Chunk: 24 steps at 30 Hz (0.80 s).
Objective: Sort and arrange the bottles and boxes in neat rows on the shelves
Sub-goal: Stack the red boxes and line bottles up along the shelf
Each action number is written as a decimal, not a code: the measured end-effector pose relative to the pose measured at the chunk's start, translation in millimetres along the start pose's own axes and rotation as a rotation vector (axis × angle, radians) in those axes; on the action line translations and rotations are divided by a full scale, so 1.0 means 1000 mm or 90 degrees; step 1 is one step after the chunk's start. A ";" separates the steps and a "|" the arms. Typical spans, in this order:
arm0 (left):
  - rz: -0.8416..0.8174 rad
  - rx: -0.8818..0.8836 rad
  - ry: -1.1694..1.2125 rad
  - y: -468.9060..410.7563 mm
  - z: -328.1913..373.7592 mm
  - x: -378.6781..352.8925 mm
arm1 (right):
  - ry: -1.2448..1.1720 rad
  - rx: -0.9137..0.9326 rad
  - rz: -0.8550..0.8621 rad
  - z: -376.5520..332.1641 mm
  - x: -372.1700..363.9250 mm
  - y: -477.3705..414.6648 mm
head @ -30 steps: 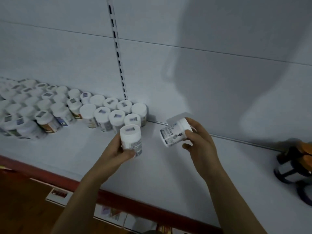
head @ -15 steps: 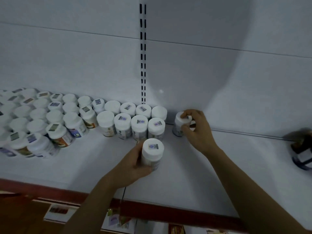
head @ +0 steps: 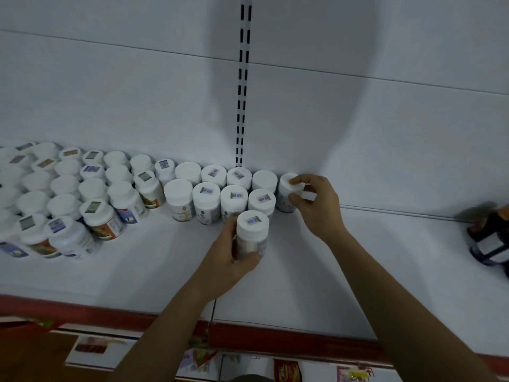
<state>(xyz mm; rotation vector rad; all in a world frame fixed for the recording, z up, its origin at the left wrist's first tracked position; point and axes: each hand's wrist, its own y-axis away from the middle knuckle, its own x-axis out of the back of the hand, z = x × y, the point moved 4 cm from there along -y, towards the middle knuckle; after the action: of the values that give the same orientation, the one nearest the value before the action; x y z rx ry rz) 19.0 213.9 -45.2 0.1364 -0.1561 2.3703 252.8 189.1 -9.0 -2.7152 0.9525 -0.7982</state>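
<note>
Shelving fills the frame: a white shelf [head: 344, 277] runs across the middle, its red front edge [head: 275, 337] lies along the bottom, a white back panel [head: 124, 92] stands above, and a slotted upright [head: 243, 92] rises from the centre to the top. White-capped bottles [head: 179, 193] stand packed in rows from the left edge to the centre of the shelf. Those at far left are crowded and some tilt, while those near the centre form two straighter rows against the back panel. The left hand [head: 227, 261], at lower centre, wraps fingers and thumb round the front bottle [head: 252, 230], gripping its body from the left and below, so the cap rises clear above the hand. This bottle is upright just in front of the right end of the second row; whether it touches that row cannot be told. It has a white cap with a small purple-and-white sticker on top and a pale label on its body. The right hand [head: 316, 208], right of centre, pinches the end bottle [head: 285, 195], with curled fingertips on the cap and the thumb against its side. That bottle stands at the right end of the back row, just beside its neighbour. Its cap is plain white and its label pale with faint print. Dark bottles [head: 490, 238], one with an orange top, sit at the right edge, well apart from the rest.
</note>
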 end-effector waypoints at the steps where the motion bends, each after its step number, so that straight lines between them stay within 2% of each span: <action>1: 0.002 0.004 0.006 0.000 -0.001 0.000 | -0.011 -0.003 0.000 0.001 -0.001 0.000; 8: 0.001 0.016 0.013 0.000 -0.004 -0.001 | -0.082 -0.035 -0.016 0.007 -0.005 0.010; 12: -0.006 0.025 0.019 0.000 -0.006 -0.002 | -0.072 -0.012 0.035 -0.013 0.004 0.047; 15: -0.033 0.019 0.016 0.001 -0.006 -0.003 | -0.164 -0.007 -0.092 -0.037 -0.004 0.082; 18: -0.091 0.003 0.002 0.003 -0.003 -0.007 | -0.188 -0.012 -0.195 -0.043 -0.013 0.096; 21: -0.112 -0.014 0.013 0.005 0.000 -0.009 | -0.248 -0.073 -0.208 -0.039 -0.010 0.095; 24: -0.088 -0.023 -0.017 0.004 0.000 -0.006 | -0.245 -0.112 -0.151 -0.037 0.003 0.089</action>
<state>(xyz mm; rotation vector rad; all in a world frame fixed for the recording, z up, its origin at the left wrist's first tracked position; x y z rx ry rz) 20.4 206.9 -46.6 0.1574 -0.1962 2.2278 187.3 118.0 -4.4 -3.0136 0.6506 -0.2094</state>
